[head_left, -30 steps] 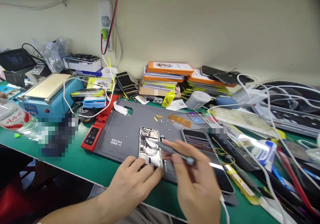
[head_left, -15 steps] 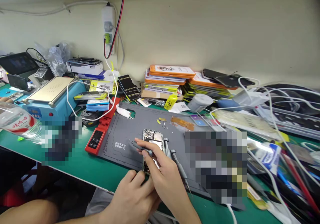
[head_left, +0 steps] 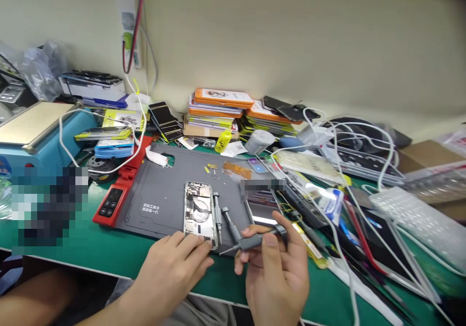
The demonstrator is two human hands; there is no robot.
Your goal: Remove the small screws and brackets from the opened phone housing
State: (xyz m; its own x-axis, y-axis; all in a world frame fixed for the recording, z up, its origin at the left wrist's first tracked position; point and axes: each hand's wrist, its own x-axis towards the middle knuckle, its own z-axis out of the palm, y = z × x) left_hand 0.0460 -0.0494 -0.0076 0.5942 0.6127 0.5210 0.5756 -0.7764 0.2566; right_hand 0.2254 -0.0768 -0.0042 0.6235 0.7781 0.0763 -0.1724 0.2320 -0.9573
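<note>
An opened smartphone [head_left: 199, 208], its inside parts bare, lies on the grey work mat [head_left: 145, 190]. My left hand [head_left: 178, 263] is closed over its near end, the fingers bent together on the lower edge and partly hiding it. To the right, my right hand [head_left: 274, 267] is turned palm up and grips a grey precision screwdriver [head_left: 251, 241] between thumb and fingers; its thin tip points left, near the phone's lower right corner. Two more grey screwdrivers lie beside the phone: one screwdriver [head_left: 217, 214] along its right side, another screwdriver [head_left: 229, 221] slanting.
A red control unit [head_left: 110, 204] borders the mat's left side. Small yellow and metal bits [head_left: 211, 169] lie behind the phone. White cables [head_left: 338, 170] loop over tools and phones at right. Stacked orange boxes [head_left: 223, 97] and a yellow bottle [head_left: 223, 141] stand at the back.
My right hand has moved right, off the phone, and turned palm up with the screwdriver. My left hand now rests on the phone's near end. The view has shifted right.
</note>
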